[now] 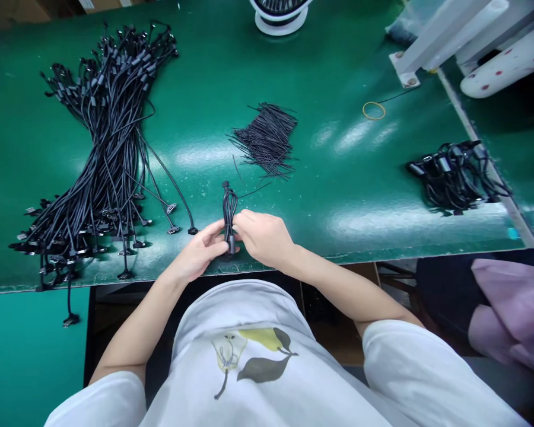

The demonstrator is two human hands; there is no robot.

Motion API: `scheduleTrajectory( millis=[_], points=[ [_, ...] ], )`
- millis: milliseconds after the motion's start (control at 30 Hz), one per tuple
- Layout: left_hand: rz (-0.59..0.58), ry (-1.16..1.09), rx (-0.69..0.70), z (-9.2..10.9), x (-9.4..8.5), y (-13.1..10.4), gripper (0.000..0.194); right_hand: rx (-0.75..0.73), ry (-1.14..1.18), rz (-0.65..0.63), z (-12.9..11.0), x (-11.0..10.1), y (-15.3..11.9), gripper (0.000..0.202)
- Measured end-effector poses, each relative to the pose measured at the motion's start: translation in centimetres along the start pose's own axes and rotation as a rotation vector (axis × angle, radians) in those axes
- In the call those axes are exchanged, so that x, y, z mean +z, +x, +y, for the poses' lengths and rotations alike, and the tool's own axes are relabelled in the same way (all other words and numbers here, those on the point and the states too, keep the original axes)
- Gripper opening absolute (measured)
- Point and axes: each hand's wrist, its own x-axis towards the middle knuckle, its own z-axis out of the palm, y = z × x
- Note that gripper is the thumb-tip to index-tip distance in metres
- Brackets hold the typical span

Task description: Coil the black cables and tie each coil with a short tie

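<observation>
Near the table's front edge, a folded black cable (229, 207) stands between my hands, its loops pointing away from me. My left hand (203, 250) holds it from the left, thumb and fingers around its lower part. From the right, my right hand (262, 236) pinches at the middle of the cable; a thin black tie (256, 190) runs out behind it. Whether the tie goes round the cable is too small to tell. Beyond lies a pile of thin black ties (267, 139). To the left spreads a large heap of black cables (111, 130).
Several folded cables (454, 175) lie at the right of the green table (338, 196). A yellow ring (374, 111) and a metal bracket (404, 71) are at the upper right. A round white-based object (280, 21) stands at the far edge.
</observation>
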Motion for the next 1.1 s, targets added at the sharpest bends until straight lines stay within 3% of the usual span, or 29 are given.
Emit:
scheduleTrajectory(
  millis=[133, 200, 267, 400, 500, 633, 733, 800, 867, 967, 1100],
  points=[
    [0.081, 0.208, 0.104, -1.0, 1.1, 0.0, 0.051, 0.359, 0.825, -0.174, 0.7, 1.2, 0.1, 0.026],
    [0.09, 0.191, 0.106, -1.1, 1.4, -0.1, 0.048, 0.429, 1.041, -0.272, 1.0, 1.2, 0.0, 0.029],
    [0.1, 0.114, 0.099, -0.8, 1.6, -0.1, 0.047, 0.379, 0.952, -0.238, 1.4, 0.5, 0.0, 0.032],
    [0.101, 0.05, 0.063, -0.1, 1.7, -0.1, 0.043, 0.273, 0.633, 0.121, 2.2, -1.6, 0.6, 0.032],
    [0.044, 0.027, -0.003, -0.2, 2.2, -0.2, 0.041, 0.233, 0.643, 0.128, 2.4, -2.1, 1.2, 0.036],
    [0.07, -0.054, -0.087, -0.4, 3.0, 0.0, 0.038, 0.213, 0.589, 0.106, 2.4, -1.0, 1.5, 0.033],
    [0.173, -0.111, -0.048, -0.2, 2.9, 0.7, 0.032, 0.178, 0.505, 0.217, 2.2, -0.5, 0.9, 0.038],
    [0.29, -0.139, 0.037, 0.0, 2.6, 1.4, 0.031, 0.177, 0.411, 0.278, 1.8, -0.3, 0.3, 0.03],
    [0.364, -0.129, 0.096, 0.0, 2.2, 1.9, 0.03, 0.17, 0.33, 0.218, 1.2, 0.2, -0.4, 0.022],
    [0.376, -0.107, 0.116, -0.3, 2.1, 2.3, 0.028, 0.166, 0.225, 0.054, 0.1, 1.6, -0.9, 0.023],
    [0.425, -0.095, 0.141, -0.9, 2.5, 2.5, 0.028, 0.159, -0.016, 0.029, -0.6, 3.5, -0.7, 0.023]
  ],
)
